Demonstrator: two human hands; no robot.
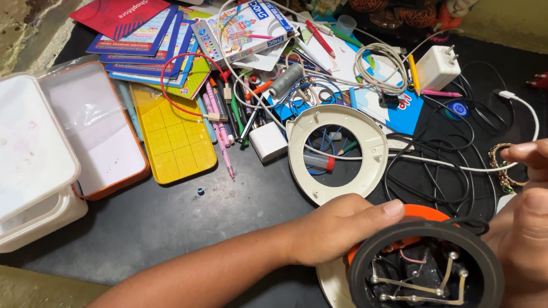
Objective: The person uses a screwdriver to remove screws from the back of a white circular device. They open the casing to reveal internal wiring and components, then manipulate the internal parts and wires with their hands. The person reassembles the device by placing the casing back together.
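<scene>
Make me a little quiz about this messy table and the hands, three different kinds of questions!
1. True or false: the left hand rests on the round black device.
2. What lies just behind the left hand? A) the cream ring B) the yellow board C) the white charger
3. Fill in: inside the open round device you can see metal ____.

Key
1. True
2. A
3. wires

The right hand is beside the device, fingers curled.
</scene>
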